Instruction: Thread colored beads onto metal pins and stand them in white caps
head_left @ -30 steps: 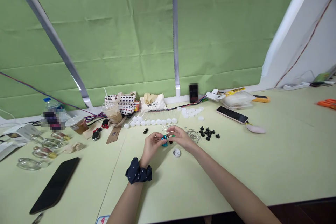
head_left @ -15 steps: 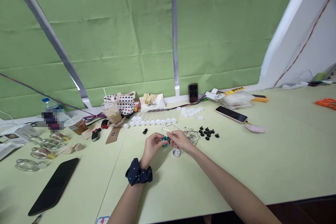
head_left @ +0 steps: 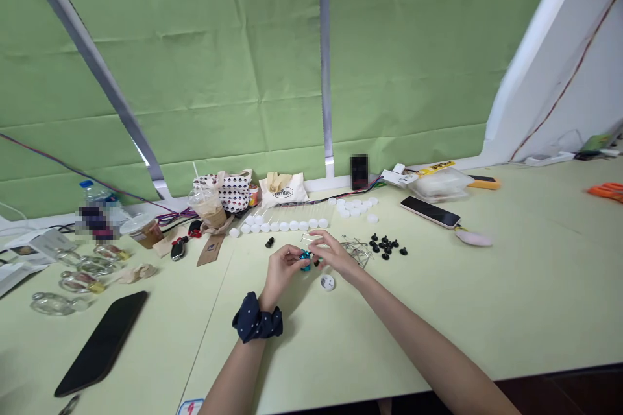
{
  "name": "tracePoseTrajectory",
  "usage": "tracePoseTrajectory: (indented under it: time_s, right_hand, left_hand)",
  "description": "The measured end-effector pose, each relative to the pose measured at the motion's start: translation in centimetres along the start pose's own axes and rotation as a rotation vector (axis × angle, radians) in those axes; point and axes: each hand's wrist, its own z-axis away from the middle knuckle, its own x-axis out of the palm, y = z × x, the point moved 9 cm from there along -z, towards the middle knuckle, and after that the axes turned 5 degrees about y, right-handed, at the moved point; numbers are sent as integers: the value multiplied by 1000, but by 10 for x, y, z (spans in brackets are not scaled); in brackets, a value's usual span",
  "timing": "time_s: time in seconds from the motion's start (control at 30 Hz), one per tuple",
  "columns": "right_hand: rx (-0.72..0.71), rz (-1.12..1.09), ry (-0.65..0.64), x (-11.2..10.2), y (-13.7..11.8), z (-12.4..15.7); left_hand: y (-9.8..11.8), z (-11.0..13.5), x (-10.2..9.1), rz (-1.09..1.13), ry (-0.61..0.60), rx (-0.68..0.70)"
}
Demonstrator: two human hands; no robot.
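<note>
My left hand (head_left: 285, 266) is closed, pinching a small shiny blue metallic piece (head_left: 305, 262) between thumb and fingers. Beside it, my right hand (head_left: 335, 255) has its fingers stretched out and apart, close to the blue piece. A small dark part shows under the right fingers; whether they touch it I cannot tell. Just below the hands sits a small round white cap (head_left: 328, 283) with tiny bits in it. Bent metal wires (head_left: 357, 250) lie in a pile behind my right hand, and several black stemmed knobs (head_left: 386, 246) are to their right.
White-capped clear tubes (head_left: 292, 225) line up behind the hands, with loose white caps (head_left: 355, 207) nearby. A phone (head_left: 431, 212) lies to the right. At left are a dark phone (head_left: 102, 343), glass bottles (head_left: 80, 282) and an iced drink cup (head_left: 209, 207). Orange scissors (head_left: 606, 190) lie far right.
The fingers of my right hand have lifted and spread away from the blue piece, where they were pinched together before. My left hand keeps its hold on it.
</note>
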Motion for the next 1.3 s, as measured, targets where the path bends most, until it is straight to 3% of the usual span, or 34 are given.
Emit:
tracePoseTrajectory:
  time_s: [0.1, 0.23, 0.4, 0.57, 0.7, 0.87, 1.03, 1.2, 1.3]
  right_hand:
    - [80, 69, -55, 6, 9, 1]
    - [-54, -27, -58, 7, -3, 0]
    - [120, 40, -21, 5, 16, -2]
    - [-93, 3, 39, -1, -10, 1]
    - [107, 83, 45, -1, 9, 0]
    - [-57, 4, 2, 3, -1, -3]
    - [121, 53, 36, 0, 17, -3]
    - [-70, -63, 16, 1, -5, -2]
    - [66, -23, 26, 0, 9, -3]
  left_hand:
    - [2, 1, 2, 0, -13, 5]
    - [3, 0, -2, -4, 17, 8]
    - [0, 0, 0, -13, -1, 5]
    - [-1, 0, -2, -9, 25, 2]
    - [0, 0, 0, -17, 5, 9]
    - [-1, 0, 0, -21, 8, -2]
    - [-1, -1, 0, -35, 11, -1]
    - [-3, -2, -3, -37, 25, -16]
    - [-3, -2, -2, -24, 15, -7]
